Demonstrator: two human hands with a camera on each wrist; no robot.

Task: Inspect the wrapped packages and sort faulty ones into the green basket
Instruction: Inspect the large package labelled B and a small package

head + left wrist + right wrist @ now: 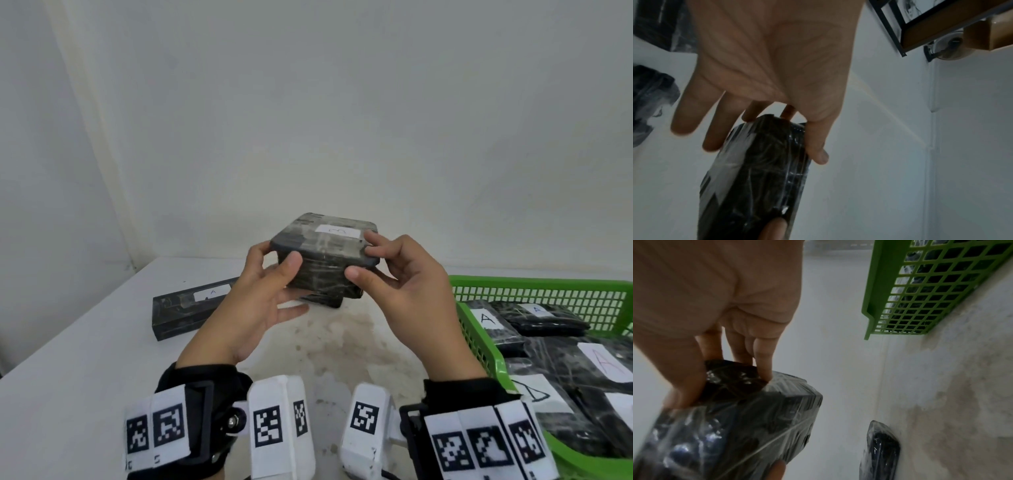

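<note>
I hold a black box-shaped package [325, 253] wrapped in clear film, lifted above the table, with a white label on its top face. My left hand [270, 270] grips its left end, thumb on the near face and fingers behind. My right hand [370, 263] pinches its right corner between thumb and fingers. The left wrist view shows the package [758, 175] edge-on under my thumb. In the right wrist view the package [740, 421] fills the lower left. The green basket [479, 329] stands at the right, with several wrapped packages labelled A in it.
A long black wrapped package [186, 308] labelled A lies on the white table [68, 377] at the left. Another dark package [879, 451] lies on the table below the held one. The table's middle is stained. A white wall rises behind.
</note>
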